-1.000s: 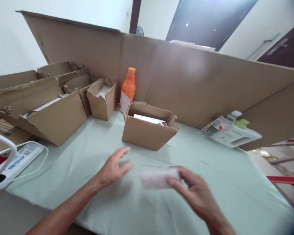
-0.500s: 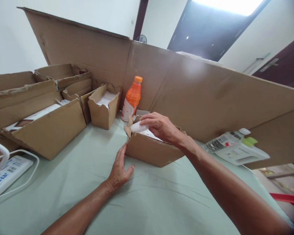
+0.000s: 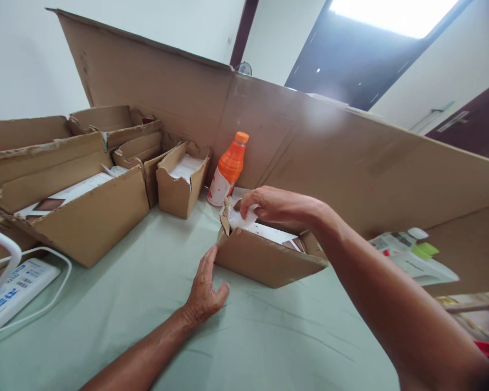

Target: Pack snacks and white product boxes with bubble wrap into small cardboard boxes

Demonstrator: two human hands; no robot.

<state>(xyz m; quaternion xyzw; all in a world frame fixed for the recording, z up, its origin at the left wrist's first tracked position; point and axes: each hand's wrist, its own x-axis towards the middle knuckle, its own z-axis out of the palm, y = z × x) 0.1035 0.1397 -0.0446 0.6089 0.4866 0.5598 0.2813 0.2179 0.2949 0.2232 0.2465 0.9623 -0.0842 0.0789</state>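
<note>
A brown cardboard box (image 3: 264, 260), open at the top, stands on the green-covered table. Inside lies a white carton (image 3: 271, 232) with dark brown squares printed at its right end. At the left end of the box, my right hand (image 3: 264, 205) has its fingers curled and closed on a crumpled piece of translucent bubble wrap (image 3: 240, 218). The torn left flap (image 3: 225, 218) sticks up beside it. My left hand (image 3: 207, 290) rests on the table with thumb and fingers apart, its fingertips at the near left corner of the box.
An orange bottle (image 3: 229, 168) stands behind the box. Several cut-open cardboard boxes (image 3: 93, 217) with white cartons line the left. A white power strip (image 3: 16, 293) and cable lie near left. Clear and white bottles (image 3: 421, 260) are at right, before a tall cardboard screen (image 3: 350, 157).
My right hand has shifted toward the left end of the box and curled its fingers into the bubble wrap, uncovering more of the white carton. The left hand stays by the corner.
</note>
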